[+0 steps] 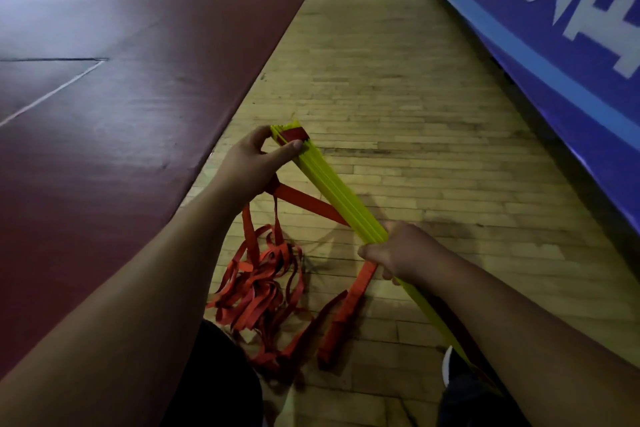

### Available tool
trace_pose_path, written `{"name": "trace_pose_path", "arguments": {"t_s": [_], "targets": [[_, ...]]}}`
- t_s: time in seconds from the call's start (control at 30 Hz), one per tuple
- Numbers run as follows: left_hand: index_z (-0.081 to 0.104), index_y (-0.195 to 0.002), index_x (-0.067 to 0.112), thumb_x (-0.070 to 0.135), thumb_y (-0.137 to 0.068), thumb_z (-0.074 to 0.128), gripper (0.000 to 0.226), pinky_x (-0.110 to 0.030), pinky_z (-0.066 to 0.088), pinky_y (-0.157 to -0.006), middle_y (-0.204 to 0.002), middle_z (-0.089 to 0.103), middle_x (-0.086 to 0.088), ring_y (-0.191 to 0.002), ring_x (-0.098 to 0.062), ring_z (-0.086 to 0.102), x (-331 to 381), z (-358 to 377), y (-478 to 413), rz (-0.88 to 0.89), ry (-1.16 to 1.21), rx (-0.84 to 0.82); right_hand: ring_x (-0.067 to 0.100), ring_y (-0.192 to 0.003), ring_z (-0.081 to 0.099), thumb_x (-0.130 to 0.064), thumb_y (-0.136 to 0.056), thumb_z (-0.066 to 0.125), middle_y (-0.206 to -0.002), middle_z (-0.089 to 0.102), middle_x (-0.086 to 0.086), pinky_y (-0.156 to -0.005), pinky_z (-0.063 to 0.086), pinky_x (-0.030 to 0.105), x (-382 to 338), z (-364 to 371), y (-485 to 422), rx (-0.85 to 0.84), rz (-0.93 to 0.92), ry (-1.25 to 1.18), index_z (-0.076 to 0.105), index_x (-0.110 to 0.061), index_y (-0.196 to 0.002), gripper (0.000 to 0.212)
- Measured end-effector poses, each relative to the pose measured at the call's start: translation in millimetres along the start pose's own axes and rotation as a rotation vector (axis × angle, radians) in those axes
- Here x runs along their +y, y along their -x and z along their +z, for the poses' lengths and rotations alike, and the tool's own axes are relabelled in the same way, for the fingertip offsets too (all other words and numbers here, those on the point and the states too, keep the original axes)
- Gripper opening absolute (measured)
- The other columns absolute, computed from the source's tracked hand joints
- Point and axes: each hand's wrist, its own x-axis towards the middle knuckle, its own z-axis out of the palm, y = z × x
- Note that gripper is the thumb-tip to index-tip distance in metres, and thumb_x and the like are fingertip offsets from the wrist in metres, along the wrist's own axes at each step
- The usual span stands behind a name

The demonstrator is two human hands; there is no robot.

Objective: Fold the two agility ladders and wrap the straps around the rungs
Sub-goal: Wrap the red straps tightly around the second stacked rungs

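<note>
Gripping the rungs [332, 191] in both hands, a person is holding the yellow stack at a slant over the floor [398, 97], its far end pointing up and left and its near end running down toward a shoe [450, 367]. The left grip [252, 163] is pinching the far end of the stack, with the thumb lying along the top edge and the fingers curling round behind. A dark red band [294, 133] is crossing the rungs just beyond that thumb. The right grip [401, 253] is closing round the stack lower down, knuckles facing up, and the rungs are passing on under the forearm. A taut strap [304, 199] is stretching from beneath the left grip across to the rungs near the right grip. The straps [259, 291], red and loose, are lying in a tangled heap on the floor between the two forearms, with loops hanging down into it from the left grip. A folded strap [349, 308] is dropping from under the right grip to the floor beside the heap. A maroon mat [121, 80] is bordering the wooden floor on the left, and a blue banner [554, 45] with white lettering is running along the right.
</note>
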Motion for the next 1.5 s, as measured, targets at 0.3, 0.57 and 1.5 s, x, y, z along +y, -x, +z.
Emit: {"name": "trace_pose_path", "arguments": {"t_s": [0.3,0.57,1.5], "targets": [[0.065,-0.143,0.038,0.063,-0.089,0.080,0.061,-0.042,0.060,-0.066,-0.089,0.073,-0.001,-0.067,-0.022,0.075,3,19,10,-0.051,-0.095,0.010,0.020,-0.070,0.078,-0.026,-0.090,0.073,-0.076,0.079,0.007,-0.071,0.062,0.034,4,-2,6,-0.003,0.085,0.079,0.067,-0.018,-0.115,0.027],[0.068,-0.137,0.039,0.058,-0.090,0.082,0.052,-0.039,0.060,-0.068,-0.087,0.072,0.001,-0.068,-0.022,0.072,5,7,13,-0.030,-0.030,-0.030,0.016,-0.086,0.079,-0.048,-0.094,0.081,-0.100,0.084,-0.001,-0.079,0.062,0.034,1,-19,15,-0.273,0.070,-0.210,0.061,-0.022,-0.130,0.049],[0.078,-0.099,0.025,0.058,-0.107,0.054,0.041,-0.033,0.050,-0.066,-0.068,0.066,-0.007,-0.056,-0.009,0.061,-6,-38,6,0.066,-0.338,-0.061,0.028,-0.063,0.071,-0.027,-0.087,0.089,-0.077,0.076,0.014,-0.058,0.055,0.035,-9,-3,16,-0.198,-0.075,-0.518,0.070,-0.013,-0.119,0.040]]}}
